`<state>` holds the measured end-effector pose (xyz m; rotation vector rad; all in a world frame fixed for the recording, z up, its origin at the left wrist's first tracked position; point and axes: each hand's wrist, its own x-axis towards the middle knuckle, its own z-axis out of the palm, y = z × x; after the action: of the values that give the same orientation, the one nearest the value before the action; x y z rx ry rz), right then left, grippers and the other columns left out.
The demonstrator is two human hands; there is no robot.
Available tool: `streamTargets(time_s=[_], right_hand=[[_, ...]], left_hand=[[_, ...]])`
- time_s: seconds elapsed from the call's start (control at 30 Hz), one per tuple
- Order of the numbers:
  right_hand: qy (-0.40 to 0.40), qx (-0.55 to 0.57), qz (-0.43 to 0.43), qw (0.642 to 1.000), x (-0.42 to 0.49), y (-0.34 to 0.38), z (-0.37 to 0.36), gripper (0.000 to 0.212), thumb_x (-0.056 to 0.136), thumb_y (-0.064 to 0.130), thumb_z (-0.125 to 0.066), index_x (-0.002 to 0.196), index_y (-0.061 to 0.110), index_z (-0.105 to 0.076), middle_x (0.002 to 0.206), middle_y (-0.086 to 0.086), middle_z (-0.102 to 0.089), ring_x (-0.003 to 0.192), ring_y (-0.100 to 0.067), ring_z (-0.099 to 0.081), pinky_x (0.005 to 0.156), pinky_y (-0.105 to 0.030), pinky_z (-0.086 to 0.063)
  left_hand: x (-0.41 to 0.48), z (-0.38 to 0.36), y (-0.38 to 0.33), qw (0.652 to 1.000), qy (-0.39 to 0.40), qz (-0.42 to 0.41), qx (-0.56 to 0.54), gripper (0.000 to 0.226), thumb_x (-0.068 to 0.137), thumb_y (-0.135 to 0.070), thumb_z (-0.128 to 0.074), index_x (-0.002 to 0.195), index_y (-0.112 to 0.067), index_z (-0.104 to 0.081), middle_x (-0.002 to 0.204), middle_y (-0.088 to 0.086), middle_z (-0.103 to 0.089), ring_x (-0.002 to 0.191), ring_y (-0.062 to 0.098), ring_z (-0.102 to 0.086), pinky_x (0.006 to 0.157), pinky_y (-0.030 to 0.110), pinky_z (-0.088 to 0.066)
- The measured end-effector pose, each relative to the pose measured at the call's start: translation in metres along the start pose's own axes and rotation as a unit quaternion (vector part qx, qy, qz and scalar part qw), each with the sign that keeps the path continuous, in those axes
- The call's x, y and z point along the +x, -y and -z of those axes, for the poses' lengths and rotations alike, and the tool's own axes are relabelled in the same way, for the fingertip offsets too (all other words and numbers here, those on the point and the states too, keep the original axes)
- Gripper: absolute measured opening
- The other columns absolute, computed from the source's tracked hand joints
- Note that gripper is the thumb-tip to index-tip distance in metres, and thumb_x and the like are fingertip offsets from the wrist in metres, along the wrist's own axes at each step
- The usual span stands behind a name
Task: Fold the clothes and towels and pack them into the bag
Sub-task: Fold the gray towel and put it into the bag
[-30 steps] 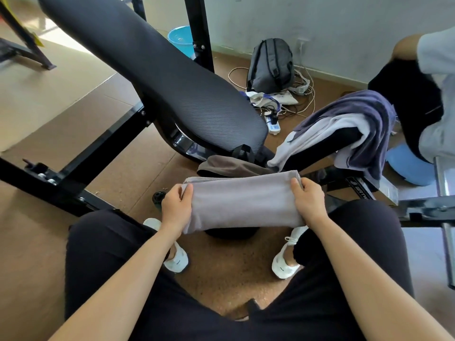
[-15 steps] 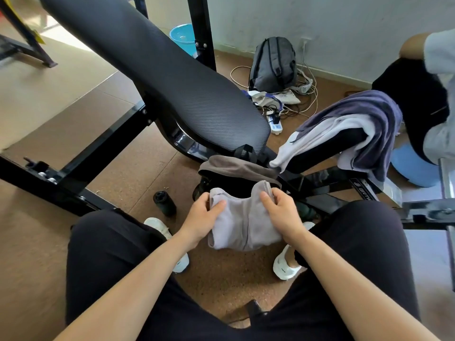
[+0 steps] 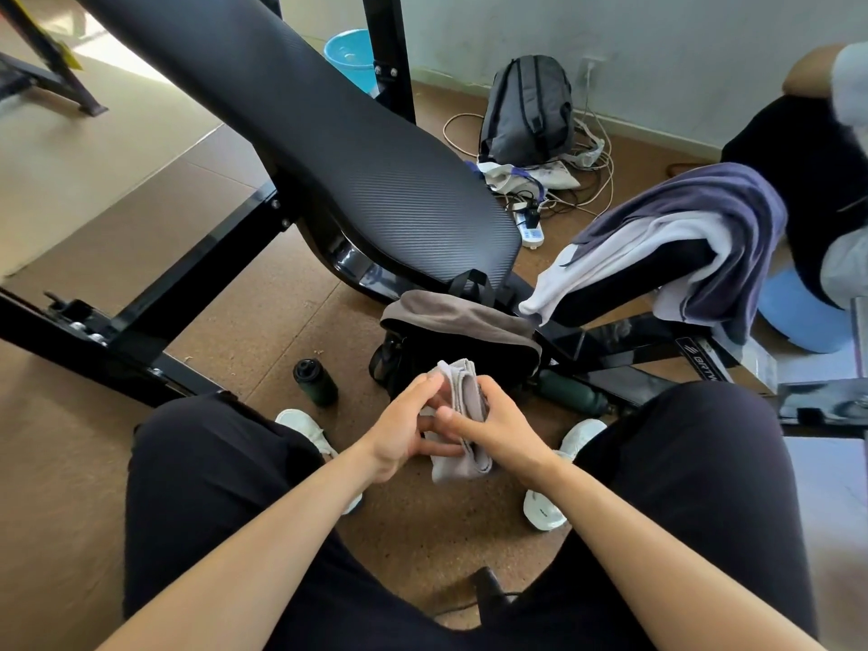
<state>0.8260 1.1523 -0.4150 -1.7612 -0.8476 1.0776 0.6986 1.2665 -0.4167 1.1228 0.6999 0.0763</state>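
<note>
Since a second ago my two hands have come together: the grey towel (image 3: 465, 392) that was stretched wide between them is now doubled into a narrow, upright bundle. Largest in view is the long black bench pad (image 3: 329, 148), slanting from upper left down toward the middle. To its right, a smaller padded surface (image 3: 624, 293) carries a purple towel (image 3: 704, 204) draped over a white cloth (image 3: 624, 256), both hanging off its sides. Between the two pads the bag (image 3: 451, 314) sits on the floor, black with a brownish top, just beyond my hands. The grey towel is held above the floor between my knees, directly in front of the bag but not in it. My left hand (image 3: 404, 434) grips its left side with curled fingers, and my right hand (image 3: 502, 429) clasps the right side, thumb lying across the front. A dark bottle (image 3: 314, 382) stands left of the bag, and a green bottle (image 3: 573, 392) lies to its right.
</note>
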Motion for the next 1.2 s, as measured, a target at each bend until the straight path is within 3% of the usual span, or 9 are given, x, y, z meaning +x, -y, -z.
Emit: streamTargets(time_s=[0.2,0.37,0.43,0.53,0.63,0.77,0.93,1.03,1.2], right_hand=[[-0.041,0.027,0.010,0.999,0.008,-0.006,0.009,0.030,0.091,0.022,-0.075,0.118,0.018,-0.061,0.112,-0.006,-0.069,0.105,-0.021,-0.068,0.095,-0.046,-0.056],[-0.022,0.247,-0.062,0.967,0.009,0.004,0.025,0.026,0.101,0.012,-0.059,0.127,0.012,-0.061,0.122,-0.014,-0.071,0.111,-0.028,-0.070,0.093,-0.042,-0.059],[-0.003,0.326,-0.085,0.942,0.008,0.010,0.033,0.028,0.102,0.015,-0.057,0.129,0.011,-0.061,0.124,-0.013,-0.071,0.111,-0.026,-0.071,0.087,-0.037,-0.060],[0.004,0.381,-0.105,0.919,0.008,0.017,0.039,0.029,0.102,0.018,-0.056,0.129,0.011,-0.061,0.123,-0.012,-0.072,0.109,-0.027,-0.071,0.085,-0.037,-0.060],[-0.021,0.352,-0.108,0.930,0.010,0.014,0.039,0.031,0.101,0.019,-0.059,0.130,0.009,-0.061,0.123,-0.012,-0.072,0.112,-0.029,-0.070,0.092,-0.042,-0.059],[-0.096,0.243,-0.096,0.960,0.011,0.002,0.033,0.036,0.094,0.021,-0.070,0.127,0.014,-0.058,0.124,-0.013,-0.070,0.108,-0.025,-0.071,0.097,-0.049,-0.057],[-0.082,0.061,0.036,0.994,0.013,-0.006,0.034,0.098,0.084,0.010,-0.077,0.155,0.048,-0.020,0.152,0.004,-0.044,0.137,-0.013,-0.047,0.112,-0.040,-0.045],[-0.014,-0.003,0.075,0.997,0.012,-0.001,0.037,0.090,0.086,-0.002,-0.067,0.153,0.048,-0.032,0.153,0.012,-0.038,0.143,-0.006,-0.035,0.119,-0.036,-0.035],[0.050,-0.084,0.017,0.995,0.010,-0.002,0.031,0.064,0.090,0.004,-0.065,0.140,0.043,-0.053,0.132,0.002,-0.037,0.123,-0.012,-0.042,0.106,-0.020,-0.040]], left_hand=[[0.002,0.006,-0.002,0.998,0.027,-0.033,0.052,0.044,0.104,-0.042,-0.041,0.131,-0.017,-0.066,0.108,0.009,-0.060,0.091,0.024,-0.066,0.085,0.041,-0.060],[0.008,0.015,-0.006,0.966,-0.217,-0.112,0.083,0.015,0.101,-0.023,-0.058,0.108,-0.019,-0.070,0.089,-0.005,-0.067,0.084,0.022,-0.062,0.062,0.026,-0.050],[0.009,0.018,-0.007,0.958,-0.272,-0.072,0.051,0.025,0.095,-0.035,-0.066,0.116,-0.021,-0.065,0.104,0.001,-0.068,0.096,0.024,-0.064,0.071,0.028,-0.048],[0.006,0.017,-0.012,0.981,-0.191,0.046,-0.008,0.056,0.085,-0.064,-0.066,0.126,-0.027,-0.061,0.121,0.001,-0.068,0.108,0.019,-0.064,0.080,0.029,-0.045],[0.002,0.009,-0.012,0.992,-0.105,0.066,-0.014,0.045,0.088,-0.052,-0.066,0.127,-0.029,-0.062,0.122,-0.003,-0.070,0.109,0.013,-0.065,0.080,0.023,-0.041],[0.007,0.015,-0.002,0.990,-0.115,0.036,0.076,0.063,0.076,-0.029,-0.087,0.131,-0.024,-0.058,0.125,0.001,-0.069,0.112,0.018,-0.067,0.085,0.027,-0.053],[0.011,0.022,0.003,0.982,-0.137,0.017,0.128,0.071,0.073,-0.028,-0.091,0.134,-0.023,-0.054,0.124,-0.002,-0.066,0.112,0.016,-0.064,0.090,0.030,-0.054],[0.013,0.027,0.004,0.975,-0.165,0.014,0.146,0.071,0.072,-0.027,-0.092,0.133,-0.022,-0.056,0.123,-0.003,-0.066,0.113,0.018,-0.063,0.096,0.037,-0.054],[0.016,0.032,0.010,0.951,-0.193,-0.002,0.242,0.060,0.071,-0.028,-0.092,0.120,-0.022,-0.058,0.114,-0.002,-0.065,0.107,0.019,-0.063,0.093,0.042,-0.055]])
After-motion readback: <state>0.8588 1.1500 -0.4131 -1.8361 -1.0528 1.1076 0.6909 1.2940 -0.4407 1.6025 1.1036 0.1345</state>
